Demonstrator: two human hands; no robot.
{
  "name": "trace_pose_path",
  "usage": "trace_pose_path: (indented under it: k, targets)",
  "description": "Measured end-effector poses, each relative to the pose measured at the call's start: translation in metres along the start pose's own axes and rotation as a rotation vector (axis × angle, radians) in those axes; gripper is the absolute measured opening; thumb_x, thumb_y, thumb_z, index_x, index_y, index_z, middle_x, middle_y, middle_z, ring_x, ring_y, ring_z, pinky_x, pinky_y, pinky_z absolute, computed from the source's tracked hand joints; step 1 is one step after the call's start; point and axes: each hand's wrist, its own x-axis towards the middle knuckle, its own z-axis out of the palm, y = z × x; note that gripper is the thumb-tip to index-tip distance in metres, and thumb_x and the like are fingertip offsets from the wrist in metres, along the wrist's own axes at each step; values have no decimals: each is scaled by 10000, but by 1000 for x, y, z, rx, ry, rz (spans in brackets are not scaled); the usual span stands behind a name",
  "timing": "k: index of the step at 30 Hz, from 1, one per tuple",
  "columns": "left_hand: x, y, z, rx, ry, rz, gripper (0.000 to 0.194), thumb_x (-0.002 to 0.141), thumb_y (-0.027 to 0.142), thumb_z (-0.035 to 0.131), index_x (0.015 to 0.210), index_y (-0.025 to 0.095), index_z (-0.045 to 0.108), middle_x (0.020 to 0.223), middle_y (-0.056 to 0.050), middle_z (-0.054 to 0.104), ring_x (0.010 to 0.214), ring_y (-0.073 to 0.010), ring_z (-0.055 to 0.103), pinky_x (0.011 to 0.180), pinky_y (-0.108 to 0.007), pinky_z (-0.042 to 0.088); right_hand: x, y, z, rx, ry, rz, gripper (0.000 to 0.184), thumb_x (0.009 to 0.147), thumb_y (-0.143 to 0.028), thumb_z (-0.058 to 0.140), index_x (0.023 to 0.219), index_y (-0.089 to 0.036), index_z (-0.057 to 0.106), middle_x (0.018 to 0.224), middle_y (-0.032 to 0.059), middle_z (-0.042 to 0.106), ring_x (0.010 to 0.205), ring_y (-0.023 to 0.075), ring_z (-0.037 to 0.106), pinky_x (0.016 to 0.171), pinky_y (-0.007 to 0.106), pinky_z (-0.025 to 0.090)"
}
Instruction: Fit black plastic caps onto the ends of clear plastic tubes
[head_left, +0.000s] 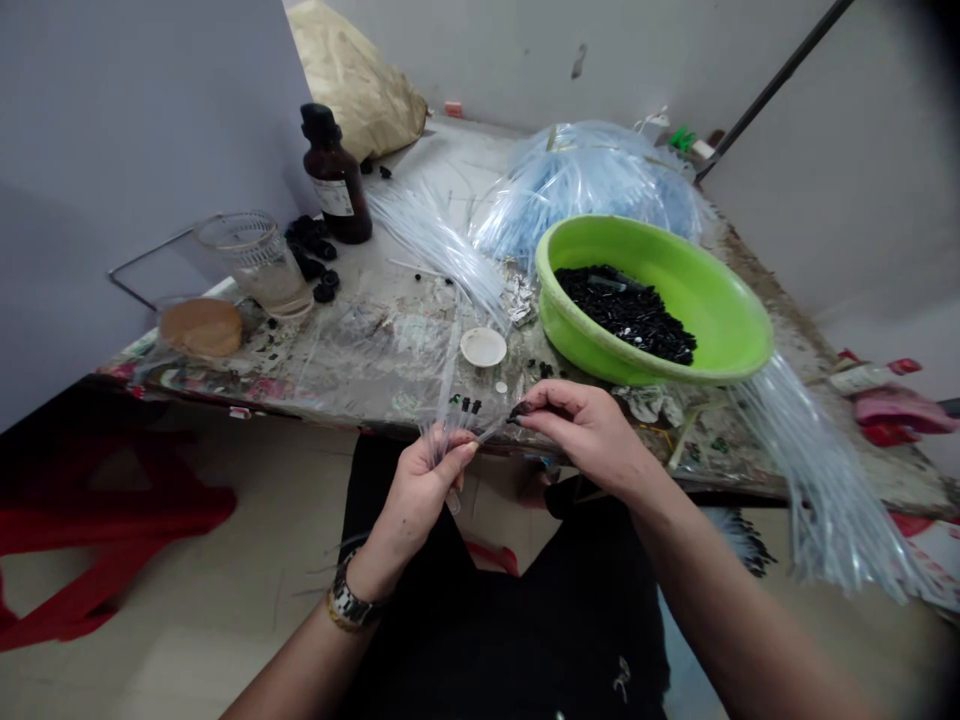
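At the lower centre of the frame, the person's left hand (426,492) grasps clear tubes (441,440) between thumb and fingers. Just right of it, the right hand (592,435) pinches a small black piece (517,412) at a tube's end, below the green basin (652,300).

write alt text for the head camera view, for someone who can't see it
Two bare hands meet over a cluttered table edge: the left hand holds clear thin tubes, the right hand pinches a small black piece. A green basin of black parts sits beyond.
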Motion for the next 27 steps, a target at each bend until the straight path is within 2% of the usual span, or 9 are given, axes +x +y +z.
trace_pose_path:
  k: [8,24,27]
  targets:
    - [-2,-1,4,82,-48,26,136,813,290,671,832,156,691,649,35,513,535,-77,439,534,-214,363,-14,-1,-1,15,-31,19,111,821,-171,585,714,-173,612,675,-29,599,656,115,530,640,242,394]
    - [-5,5,8,177,-84,83,113,831,265,653,825,156,683,700,22,516,577,-98,439,581,-240,373,-20,0,-6,-139,-66,-27,129,846,-148,565,728,-180,603,721,-12,615,691,132,558,667,250,404]
    - [-5,5,7,206,-92,110,108,836,261,650,820,162,689,755,7,542,631,-112,479,626,-244,396,-21,-1,-6,-158,-70,-30,137,841,-137,561,715,-182,590,715,-11,604,692,133,552,666,249,401]
